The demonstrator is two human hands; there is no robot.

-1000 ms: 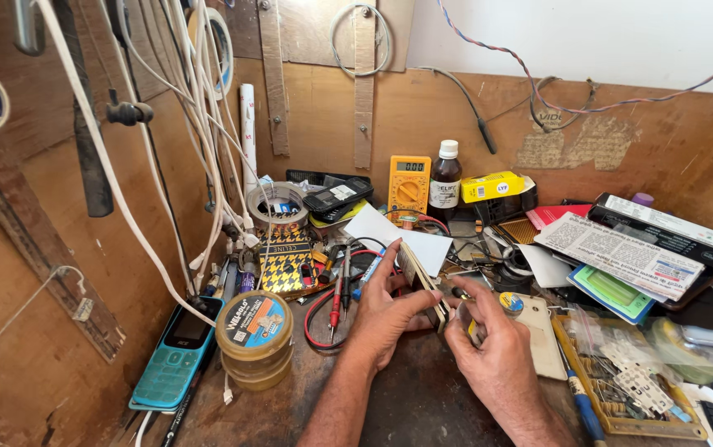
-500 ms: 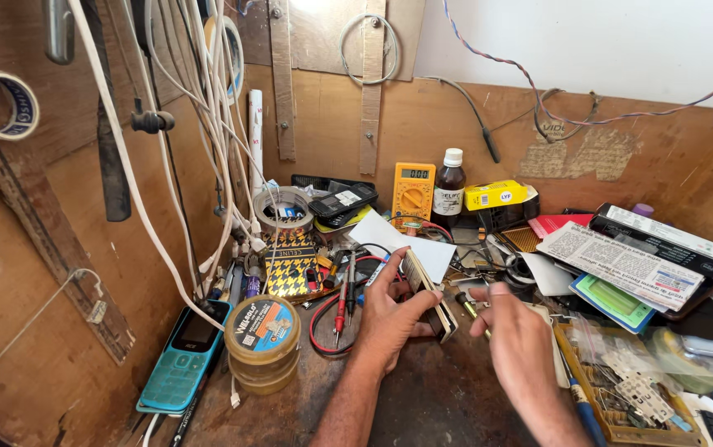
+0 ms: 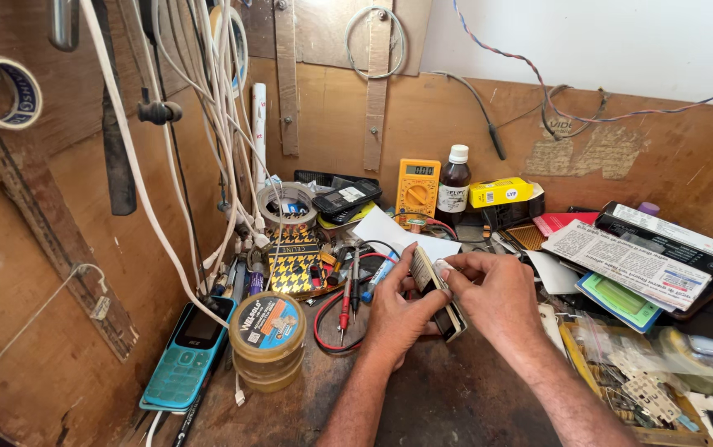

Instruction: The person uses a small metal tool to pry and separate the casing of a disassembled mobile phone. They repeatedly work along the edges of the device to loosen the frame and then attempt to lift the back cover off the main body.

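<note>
A small flat mobile phone (image 3: 437, 291) with a pale back is held on edge between both hands over the dark worktop. My left hand (image 3: 396, 315) grips its left side, thumb along the lower edge. My right hand (image 3: 497, 297) holds its right side, fingertips pinched at the top corner. Just left of the hands lie red and black multimeter probes (image 3: 346, 300) with a looped red lead, and a blue marker (image 3: 378, 277).
A round tin of paste (image 3: 267, 336) and a turquoise keypad phone (image 3: 190, 352) sit at left. A yellow multimeter (image 3: 417, 187), a dark bottle (image 3: 454, 186) and a tape roll (image 3: 286, 206) stand behind. Papers, boxes and a parts tray (image 3: 621, 377) crowd the right. White cables (image 3: 207, 124) hang at left.
The view has tilted down a little. My right hand has come up from the bench onto the phone's right side; both hands now hold it.
</note>
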